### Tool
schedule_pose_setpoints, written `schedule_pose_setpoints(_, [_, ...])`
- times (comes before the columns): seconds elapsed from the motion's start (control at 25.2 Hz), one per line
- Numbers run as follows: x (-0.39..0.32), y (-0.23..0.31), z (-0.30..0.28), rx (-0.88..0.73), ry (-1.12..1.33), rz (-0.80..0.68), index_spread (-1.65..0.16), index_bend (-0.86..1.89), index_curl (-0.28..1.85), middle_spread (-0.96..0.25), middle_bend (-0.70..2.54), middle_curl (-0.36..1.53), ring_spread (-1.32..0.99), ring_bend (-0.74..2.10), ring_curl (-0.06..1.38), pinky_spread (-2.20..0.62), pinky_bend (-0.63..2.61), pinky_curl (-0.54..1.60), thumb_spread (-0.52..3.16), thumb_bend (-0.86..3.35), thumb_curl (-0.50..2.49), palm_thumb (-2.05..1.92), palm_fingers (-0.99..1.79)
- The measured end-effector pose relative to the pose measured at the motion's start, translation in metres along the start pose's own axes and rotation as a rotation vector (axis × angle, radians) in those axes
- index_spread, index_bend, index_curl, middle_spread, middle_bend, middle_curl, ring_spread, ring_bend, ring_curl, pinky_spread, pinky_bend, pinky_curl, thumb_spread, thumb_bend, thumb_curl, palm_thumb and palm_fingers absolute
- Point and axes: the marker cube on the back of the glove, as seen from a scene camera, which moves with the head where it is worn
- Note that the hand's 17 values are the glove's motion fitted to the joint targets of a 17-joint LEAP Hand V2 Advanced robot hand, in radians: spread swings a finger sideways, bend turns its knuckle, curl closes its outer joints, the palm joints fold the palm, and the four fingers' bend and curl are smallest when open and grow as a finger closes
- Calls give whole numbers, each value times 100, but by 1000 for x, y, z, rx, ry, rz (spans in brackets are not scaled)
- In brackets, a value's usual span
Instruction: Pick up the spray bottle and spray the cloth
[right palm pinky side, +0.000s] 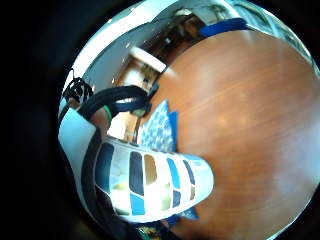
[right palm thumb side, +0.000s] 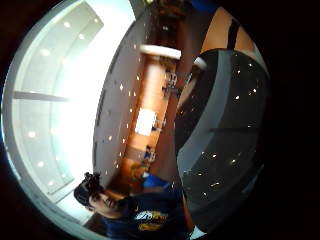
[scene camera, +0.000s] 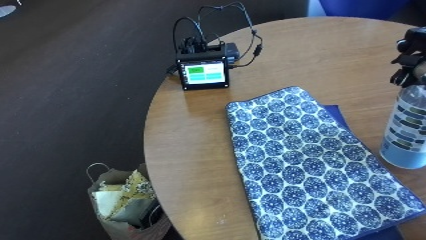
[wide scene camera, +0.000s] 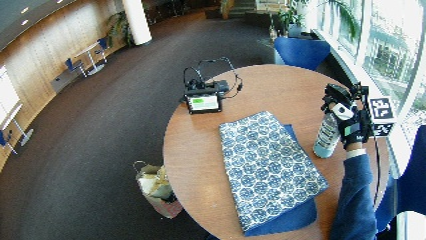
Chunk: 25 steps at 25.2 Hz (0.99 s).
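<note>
Only the wide view shows the right hand (wide scene camera: 349, 120) apparently grasping the spray bottle (wide scene camera: 326, 135), upright on the table (wide scene camera: 200, 165) beside the cloth (wide scene camera: 266, 165); the palm view shows the bottle's label close.

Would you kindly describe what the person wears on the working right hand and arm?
The right hand wears a black glove with black straps, a white plastic piece on its back and a small green patch near the wrist. The arm is in a dark blue long sleeve.

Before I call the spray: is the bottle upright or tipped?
Upright: the spray bottle stands base down on the table beside the cloth.
</note>
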Motion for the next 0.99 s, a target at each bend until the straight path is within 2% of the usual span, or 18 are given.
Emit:
schedule_pose_setpoints(0.2, [-62,36,6,-226,62,-74,-32,11,19,-17,75,47,-23,70,41,-33,52,36,68,-3,60,99,125])
schedule_pose_setpoints(0.4, [-119,89,47,-581,261,-193,-32,12,21,-17,73,47,-23,68,42,-33,51,36,64,-3,62,98,126])
schedule_pose_setpoints(0.59, [-137,130,73,-847,461,-133,-32,12,23,-17,72,47,-24,68,42,-33,50,37,61,-3,63,98,126])
schedule_pose_setpoints(0.99, [-123,165,102,-1143,942,-11,-31,11,24,-17,71,48,-24,67,43,-33,49,37,56,-3,66,98,125])
